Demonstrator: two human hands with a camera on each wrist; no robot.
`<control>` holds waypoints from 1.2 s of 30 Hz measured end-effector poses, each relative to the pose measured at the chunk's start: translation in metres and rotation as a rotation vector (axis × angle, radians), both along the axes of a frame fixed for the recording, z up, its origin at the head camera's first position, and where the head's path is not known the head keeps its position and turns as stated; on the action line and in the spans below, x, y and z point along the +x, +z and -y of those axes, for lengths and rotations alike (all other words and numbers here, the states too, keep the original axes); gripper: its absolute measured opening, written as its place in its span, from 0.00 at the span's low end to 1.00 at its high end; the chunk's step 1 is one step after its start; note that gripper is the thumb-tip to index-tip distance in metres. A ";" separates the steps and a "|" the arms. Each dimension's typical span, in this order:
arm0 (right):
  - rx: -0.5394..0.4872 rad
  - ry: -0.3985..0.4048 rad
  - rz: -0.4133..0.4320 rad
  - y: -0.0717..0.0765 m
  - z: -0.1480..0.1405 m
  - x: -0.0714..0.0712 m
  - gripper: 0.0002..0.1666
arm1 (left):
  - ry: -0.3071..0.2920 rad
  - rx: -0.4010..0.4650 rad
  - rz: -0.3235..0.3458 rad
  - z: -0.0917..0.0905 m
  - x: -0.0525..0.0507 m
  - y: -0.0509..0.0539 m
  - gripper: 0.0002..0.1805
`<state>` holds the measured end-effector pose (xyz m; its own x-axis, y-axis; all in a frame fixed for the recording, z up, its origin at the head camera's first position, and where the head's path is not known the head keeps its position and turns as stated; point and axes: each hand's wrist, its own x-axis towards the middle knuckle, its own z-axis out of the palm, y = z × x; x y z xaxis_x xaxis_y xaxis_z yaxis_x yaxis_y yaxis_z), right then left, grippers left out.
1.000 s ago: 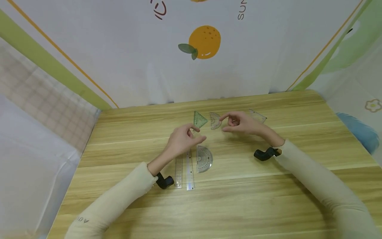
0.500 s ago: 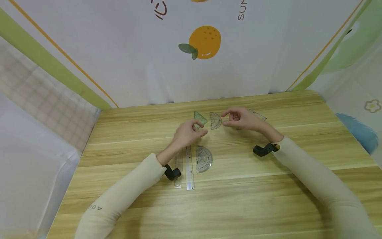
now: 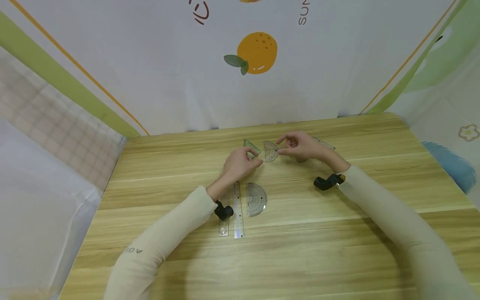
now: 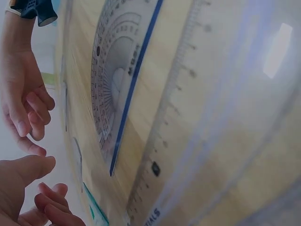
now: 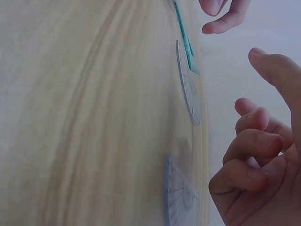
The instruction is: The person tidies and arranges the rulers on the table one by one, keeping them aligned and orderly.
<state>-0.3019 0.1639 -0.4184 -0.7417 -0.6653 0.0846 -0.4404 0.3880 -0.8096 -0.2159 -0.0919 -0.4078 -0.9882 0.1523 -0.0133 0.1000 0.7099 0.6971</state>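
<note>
My left hand [image 3: 240, 163] hovers over the green set square [image 3: 250, 146], covering its lower part, fingers loosely bent and holding nothing. The right hand [image 3: 301, 146] hangs just right of a small clear protractor [image 3: 270, 152]; in the right wrist view its thumb and fingers stand apart from that protractor [image 5: 189, 92]. Part of another small protractor [image 3: 301, 160] peeks out below the right hand. Nearer the front lies a larger protractor [image 3: 256, 200], with a clear ruler [image 3: 238, 216] beside it. A second ruler [image 3: 223, 228] is mostly hidden by the left wrist's camera.
Behind the right hand lies a clear set square [image 3: 325, 143], partly covered. The wooden table [image 3: 300, 258] ends at a white printed curtain [image 3: 180, 83] at the back. A black camera [image 3: 326, 182] sits on the right wrist.
My left hand has moved right and away from me, over the green set square. The right hand has shifted slightly farther back. The drawing tools have stayed in place.
</note>
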 end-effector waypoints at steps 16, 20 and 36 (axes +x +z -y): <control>0.079 0.034 -0.047 0.001 0.014 -0.015 0.23 | 0.066 -0.054 -0.005 -0.020 -0.015 -0.007 0.15; 0.100 0.041 -0.031 0.003 0.017 -0.018 0.24 | 0.089 -0.069 0.002 -0.023 -0.018 -0.009 0.15; 0.180 0.012 -0.017 0.003 0.026 -0.028 0.25 | 0.121 -0.120 -0.016 -0.029 -0.021 -0.013 0.17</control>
<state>-0.3294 0.1382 -0.4159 -0.7334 -0.6793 -0.0247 -0.4584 0.5211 -0.7199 -0.2372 -0.0632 -0.4210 -0.9995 0.0306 -0.0082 0.0194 0.7952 0.6060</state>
